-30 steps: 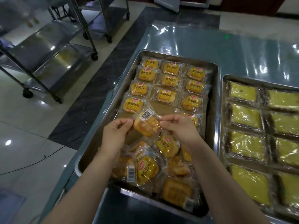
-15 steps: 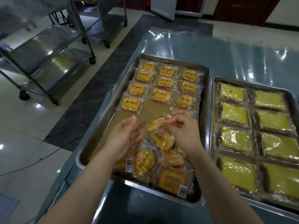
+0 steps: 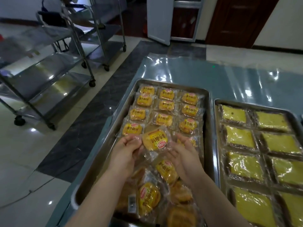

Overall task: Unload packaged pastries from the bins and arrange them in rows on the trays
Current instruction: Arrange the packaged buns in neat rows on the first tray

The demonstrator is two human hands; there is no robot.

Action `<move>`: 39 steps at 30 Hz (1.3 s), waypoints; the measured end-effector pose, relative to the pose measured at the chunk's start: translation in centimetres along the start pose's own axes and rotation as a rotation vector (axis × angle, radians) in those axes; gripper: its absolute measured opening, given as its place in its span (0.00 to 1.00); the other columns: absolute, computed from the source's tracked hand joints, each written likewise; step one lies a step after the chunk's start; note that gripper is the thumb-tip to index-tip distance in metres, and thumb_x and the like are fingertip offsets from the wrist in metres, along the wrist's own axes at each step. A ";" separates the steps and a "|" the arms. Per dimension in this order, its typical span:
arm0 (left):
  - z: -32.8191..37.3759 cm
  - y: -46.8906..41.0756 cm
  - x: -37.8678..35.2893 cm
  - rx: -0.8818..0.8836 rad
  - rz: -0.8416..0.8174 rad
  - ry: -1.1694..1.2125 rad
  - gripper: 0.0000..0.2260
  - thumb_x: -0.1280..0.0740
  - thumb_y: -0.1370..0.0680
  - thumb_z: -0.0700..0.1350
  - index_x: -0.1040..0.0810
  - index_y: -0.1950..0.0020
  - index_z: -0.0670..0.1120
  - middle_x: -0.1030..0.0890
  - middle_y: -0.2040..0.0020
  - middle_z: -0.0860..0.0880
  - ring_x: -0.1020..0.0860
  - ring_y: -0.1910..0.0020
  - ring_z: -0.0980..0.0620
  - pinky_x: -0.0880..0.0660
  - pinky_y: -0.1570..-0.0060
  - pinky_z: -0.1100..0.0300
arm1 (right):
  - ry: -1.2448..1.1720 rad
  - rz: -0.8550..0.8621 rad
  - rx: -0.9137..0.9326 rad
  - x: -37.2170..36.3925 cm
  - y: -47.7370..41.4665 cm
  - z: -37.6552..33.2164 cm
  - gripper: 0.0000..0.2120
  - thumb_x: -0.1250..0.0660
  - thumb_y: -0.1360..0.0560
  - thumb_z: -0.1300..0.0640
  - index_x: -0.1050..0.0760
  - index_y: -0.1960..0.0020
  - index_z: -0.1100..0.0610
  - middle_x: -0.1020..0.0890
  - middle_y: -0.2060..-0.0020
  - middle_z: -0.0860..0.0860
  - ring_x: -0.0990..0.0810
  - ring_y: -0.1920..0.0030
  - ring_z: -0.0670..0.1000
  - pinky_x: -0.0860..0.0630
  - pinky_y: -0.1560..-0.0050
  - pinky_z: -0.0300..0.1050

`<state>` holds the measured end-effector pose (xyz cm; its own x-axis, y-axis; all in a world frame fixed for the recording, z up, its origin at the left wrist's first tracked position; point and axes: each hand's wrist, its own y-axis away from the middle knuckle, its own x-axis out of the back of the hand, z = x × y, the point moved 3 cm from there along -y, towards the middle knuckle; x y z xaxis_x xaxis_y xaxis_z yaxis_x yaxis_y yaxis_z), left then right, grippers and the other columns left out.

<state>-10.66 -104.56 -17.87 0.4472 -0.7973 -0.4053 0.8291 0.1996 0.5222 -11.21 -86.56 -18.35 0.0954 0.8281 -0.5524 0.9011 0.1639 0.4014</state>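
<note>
Both hands hold one wrapped pastry (image 3: 155, 139) between them, label side up with its print upside down to the camera: the left hand (image 3: 126, 149) pinches the wrapper's left edge with fingers curled, and the right hand (image 3: 183, 150) grips its right edge. The pastry hangs just above the left tray (image 3: 207, 102), over the bare gap in the middle column where the fourth row is unfinished. Beyond that gap, at the tray's far end, lie neat rows of pastries (image 3: 164, 105), three across. At the tray's near end, under the forearms, sits a loose heap of pastries (image 3: 152, 194). Just right of this tray stands a second tray (image 3: 218, 102) filled with yellow square cakes (image 3: 241, 136) in two columns. Well left of the tray, on the floor, are steel wheeled racks (image 3: 54, 76).
</note>
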 end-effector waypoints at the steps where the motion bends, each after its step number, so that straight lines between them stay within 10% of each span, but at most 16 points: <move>1: 0.1 -0.3 -0.3 -0.017 -0.005 0.013 0.10 0.35 0.26 0.31 0.24 0.47 0.39 0.18 0.53 0.42 0.19 0.57 0.49 0.21 0.59 0.62 | -0.055 0.024 -0.048 -0.4 -0.3 0.1 0.28 0.29 0.31 0.61 0.33 0.33 0.58 0.16 0.49 0.57 0.17 0.49 0.55 0.21 0.50 0.49; 14: -0.1 -2.5 -0.4 -0.065 0.005 -0.207 0.14 0.36 0.28 0.27 0.25 0.49 0.43 0.19 0.59 0.46 0.20 0.56 0.49 0.23 0.56 0.56 | 0.016 0.167 -0.096 -3.2 -3.4 0.1 0.08 0.30 0.27 0.61 0.21 0.48 0.56 0.15 0.59 0.53 0.16 0.62 0.50 0.21 0.62 0.47; 17: -0.6 -2.8 -0.5 -0.126 -0.038 -0.459 0.14 0.35 0.27 0.30 0.24 0.50 0.47 0.20 0.55 0.47 0.21 0.52 0.49 0.25 0.49 0.57 | 0.606 0.218 0.168 -2.8 -4.4 -1.8 0.10 0.35 0.22 0.60 0.22 0.49 0.45 0.17 0.59 0.41 0.18 0.59 0.41 0.22 0.62 0.36; 21: -0.2 -2.2 0.2 -0.418 -0.001 -0.996 0.13 0.33 0.26 0.38 0.25 0.49 0.56 0.22 0.52 0.60 0.24 0.52 0.63 0.30 0.59 0.71 | 1.418 0.070 0.257 -3.2 -6.7 -3.0 0.16 0.40 0.24 0.61 0.27 0.39 0.47 0.21 0.58 0.41 0.21 0.60 0.46 0.22 0.52 0.53; 25: -0.5 -0.8 3.0 -0.491 0.013 -1.275 0.14 0.33 0.25 0.43 0.26 0.44 0.59 0.25 0.51 0.64 0.27 0.52 0.68 0.32 0.58 0.72 | 1.875 -0.009 0.351 -4.2 -8.9 -1.6 0.31 0.37 0.27 0.55 0.42 0.26 0.49 0.27 0.36 0.51 0.33 0.33 0.55 0.47 0.31 0.66; 29: -1.0 1.0 6.9 -0.462 0.030 -1.385 0.14 0.34 0.24 0.47 0.28 0.42 0.62 0.27 0.50 0.65 0.26 0.52 0.67 0.29 0.54 0.69 | 1.949 0.035 0.435 -3.8 -9.1 1.0 0.36 0.38 0.23 0.53 0.55 0.23 0.49 0.52 0.22 0.52 0.56 0.24 0.58 0.55 0.29 0.65; 39: -1.4 2.9 12.1 -0.510 -0.044 -1.313 0.13 0.40 0.24 0.57 0.32 0.40 0.68 0.35 0.36 0.66 0.38 0.37 0.69 0.39 0.38 0.64 | 2.063 -0.120 0.206 -0.9 -9.6 4.9 0.31 0.49 0.19 0.51 0.64 0.24 0.44 0.65 0.24 0.53 0.65 0.25 0.62 0.58 0.27 0.63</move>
<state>-2.38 -112.86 -22.37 0.0183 -0.6944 0.7193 0.9892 0.1172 0.0879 -17.85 -91.53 -25.28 -0.3293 0.0970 0.9392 0.9031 0.3228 0.2833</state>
